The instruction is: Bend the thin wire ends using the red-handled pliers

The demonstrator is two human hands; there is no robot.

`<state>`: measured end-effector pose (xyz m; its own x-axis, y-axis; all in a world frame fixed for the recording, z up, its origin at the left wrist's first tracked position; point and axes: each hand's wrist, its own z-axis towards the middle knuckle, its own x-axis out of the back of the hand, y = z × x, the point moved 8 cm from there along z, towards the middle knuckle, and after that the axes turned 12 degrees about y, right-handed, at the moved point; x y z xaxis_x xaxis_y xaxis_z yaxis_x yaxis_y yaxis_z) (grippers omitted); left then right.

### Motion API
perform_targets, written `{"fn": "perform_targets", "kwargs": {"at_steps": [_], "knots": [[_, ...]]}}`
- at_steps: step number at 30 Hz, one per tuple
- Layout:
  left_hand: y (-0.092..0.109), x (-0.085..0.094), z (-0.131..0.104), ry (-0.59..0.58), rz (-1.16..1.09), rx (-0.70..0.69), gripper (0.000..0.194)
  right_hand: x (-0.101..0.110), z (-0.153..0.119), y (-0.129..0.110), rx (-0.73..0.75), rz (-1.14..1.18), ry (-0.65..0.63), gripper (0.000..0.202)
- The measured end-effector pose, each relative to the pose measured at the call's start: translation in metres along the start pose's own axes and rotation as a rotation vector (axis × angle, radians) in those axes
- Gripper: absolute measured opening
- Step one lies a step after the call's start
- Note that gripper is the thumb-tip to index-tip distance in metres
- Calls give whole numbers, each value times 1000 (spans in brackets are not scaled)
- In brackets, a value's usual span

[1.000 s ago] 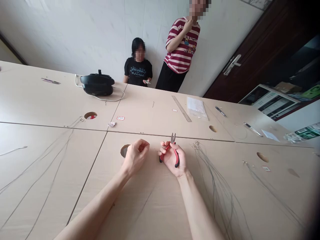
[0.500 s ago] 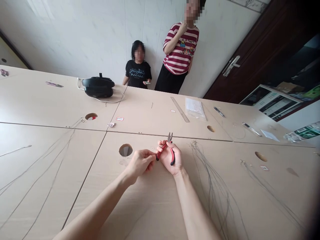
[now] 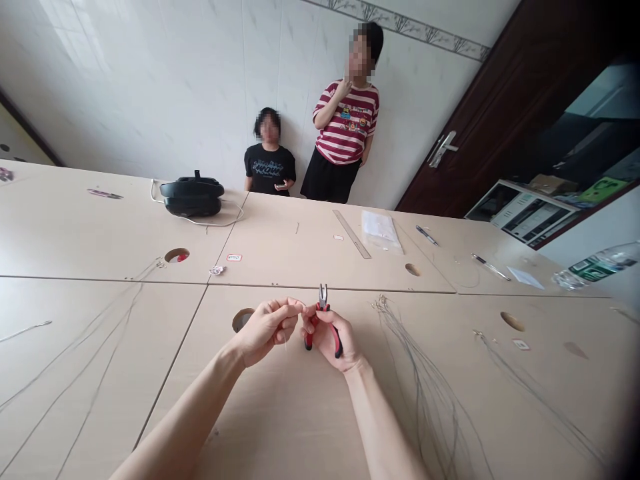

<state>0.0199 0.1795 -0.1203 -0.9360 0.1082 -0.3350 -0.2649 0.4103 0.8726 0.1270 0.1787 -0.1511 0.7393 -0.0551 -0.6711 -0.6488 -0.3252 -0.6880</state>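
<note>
Red-handled pliers [image 3: 339, 342] with black handle ends rest in my right hand [image 3: 345, 337], their metal jaws pointing away from me and slightly parted. My left hand [image 3: 267, 330] is closed in a pinch beside the pliers, its fingertips meeting those of my right hand. A thin pale thread or wire [image 3: 285, 344] hangs below the left fingers; what sits at the fingertips is too small to make out. To the right of my hands lies a bundle of thin grey cords [image 3: 417, 363] with small metallic ends.
More cords [image 3: 107, 340] lie at left. A black device with a white cable [image 3: 193, 197], steel ruler [image 3: 351, 233], plastic bag [image 3: 381, 230], pens [image 3: 427, 235] and water bottle [image 3: 600, 263] are on the table [image 3: 280, 427]. Two people are beyond the far edge.
My view has tilted up a little. The left fingertips have moved up along the pliers to meet the right fingertips, and the pliers have turned slightly.
</note>
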Motion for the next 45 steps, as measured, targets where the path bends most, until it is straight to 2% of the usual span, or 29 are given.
{"fn": "perform_targets", "kwargs": {"at_steps": [7,13,17,22,25,28,29,30,31,32,35,40,42,45], "knots": [[1,14,6,47,-104,-30,26,-3,-3,-2,23,-52,-16,6],[11,9,0,35,-108,-57,27,-14,-10,-4,44,-104,-18,6],[29,7,-9,37,-75,-107,27,-36,-19,-13,82,-150,-43,11],[67,16,-28,110,8,-207,25,-73,-30,-35,162,-213,-57,16],[86,22,-43,228,96,-266,24,-92,-38,-53,261,-287,-34,16],[110,37,-69,556,342,-455,28,-102,-49,-67,395,-528,43,17],[119,39,-79,644,440,-541,32,-105,-53,-70,432,-613,67,17],[126,37,-88,679,519,-616,35,-107,-57,-72,460,-677,84,17],[130,33,-95,652,566,-662,36,-108,-61,-73,487,-724,96,16],[131,28,-98,571,574,-668,36,-109,-65,-74,507,-756,104,16],[125,15,-103,304,567,-558,32,-113,-73,-75,529,-802,106,14],[111,2,-105,47,635,-421,31,-121,-81,-78,557,-853,75,14],[105,2,-102,28,633,-363,30,-123,-84,-80,566,-879,82,15],[105,8,-99,122,635,-334,29,-123,-86,-79,563,-902,85,17]]}}
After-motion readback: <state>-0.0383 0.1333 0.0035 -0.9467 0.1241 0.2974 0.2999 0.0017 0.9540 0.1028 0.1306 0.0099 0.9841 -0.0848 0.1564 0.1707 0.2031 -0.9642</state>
